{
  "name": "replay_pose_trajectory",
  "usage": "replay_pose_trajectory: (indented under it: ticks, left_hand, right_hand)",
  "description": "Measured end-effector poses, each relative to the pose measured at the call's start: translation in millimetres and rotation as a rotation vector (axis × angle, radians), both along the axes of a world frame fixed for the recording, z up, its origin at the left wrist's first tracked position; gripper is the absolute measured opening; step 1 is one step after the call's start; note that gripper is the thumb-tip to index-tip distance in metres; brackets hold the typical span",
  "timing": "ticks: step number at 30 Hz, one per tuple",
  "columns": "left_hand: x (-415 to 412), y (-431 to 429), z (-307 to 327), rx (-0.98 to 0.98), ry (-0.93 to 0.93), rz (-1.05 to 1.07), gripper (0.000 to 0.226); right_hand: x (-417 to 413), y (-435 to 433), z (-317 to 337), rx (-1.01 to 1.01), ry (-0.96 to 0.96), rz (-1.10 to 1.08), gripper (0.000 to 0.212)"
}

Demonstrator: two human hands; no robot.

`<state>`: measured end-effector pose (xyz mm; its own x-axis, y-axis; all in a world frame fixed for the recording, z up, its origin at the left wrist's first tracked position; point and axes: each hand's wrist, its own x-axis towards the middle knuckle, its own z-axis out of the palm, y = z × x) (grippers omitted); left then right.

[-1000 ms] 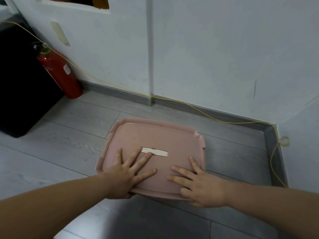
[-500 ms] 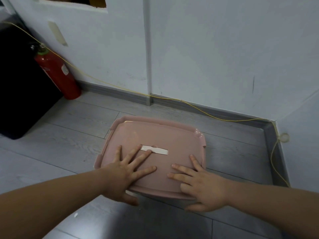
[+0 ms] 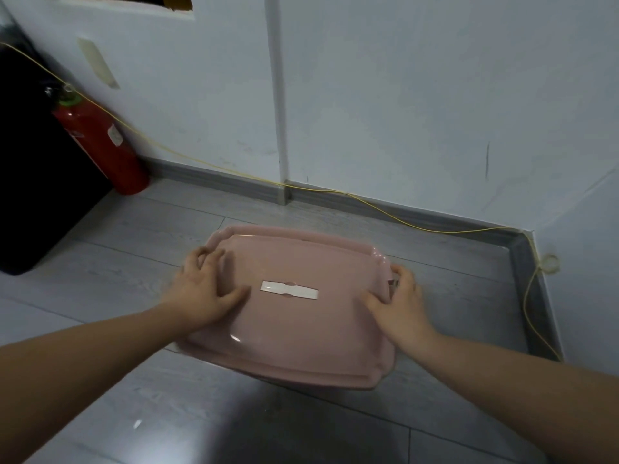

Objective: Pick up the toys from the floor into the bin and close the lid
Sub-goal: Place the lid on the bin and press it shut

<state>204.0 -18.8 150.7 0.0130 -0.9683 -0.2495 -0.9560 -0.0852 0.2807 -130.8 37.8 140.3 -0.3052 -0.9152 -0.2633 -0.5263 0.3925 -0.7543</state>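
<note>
One pink plastic bin [image 3: 385,366] sits on the grey plank floor [image 3: 100,272] near a corner of the room, its single pink lid [image 3: 288,316] laid over the top and covering the inside, so no toys can be seen. One white strip [image 3: 289,290] runs across the middle of the lid; no writing can be read on it.

Two bare hands are on the lid. The left hand [image 3: 204,289] lies on the lid's left part with its thumb flat on the surface and its fingers [image 3: 214,256] curled at the left rim; it is blurred, and whether they hook under the edge cannot be told. The right hand [image 3: 398,299] lies at the lid's right edge, thumb on the top surface and fingers wrapped over the side by a latch [image 3: 392,282] there. Neither hand is clenched into a fist.

To the far left of the bin, one red fire extinguisher [image 3: 100,145] leans against the white wall [image 3: 402,95], touching a black cabinet [image 3: 30,182]. It carries one small pale label, too small to read. One thin yellow cord [image 3: 395,218] runs behind the bin along the grey skirting and down the corner to the bin's right. One pale strip of tape [image 3: 97,67] is stuck to the wall above the extinguisher.
</note>
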Motion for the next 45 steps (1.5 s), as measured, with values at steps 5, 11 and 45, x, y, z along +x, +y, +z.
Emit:
replay_pose_trajectory:
  ticks: [5, 11, 45]
  left_hand:
    - [0.8, -22.6, 2.6, 0.117, 0.343, 0.267, 0.118]
    - [-1.2, -21.8, -0.8, 0.178, 0.503, 0.355, 0.119]
    - [-343.5, -113.0, -17.2, 0.098, 0.196, -0.147, 0.121]
  right_hand:
    - [-1.4, -2.7, -7.8, 0.104, -0.219, -0.067, 0.087]
    - [-3.3, -3.1, -10.6, 0.078, -0.258, -0.059, 0.086]
    - [-304.6, -47.6, -8.4, 0.068, 0.296, -0.160, 0.082]
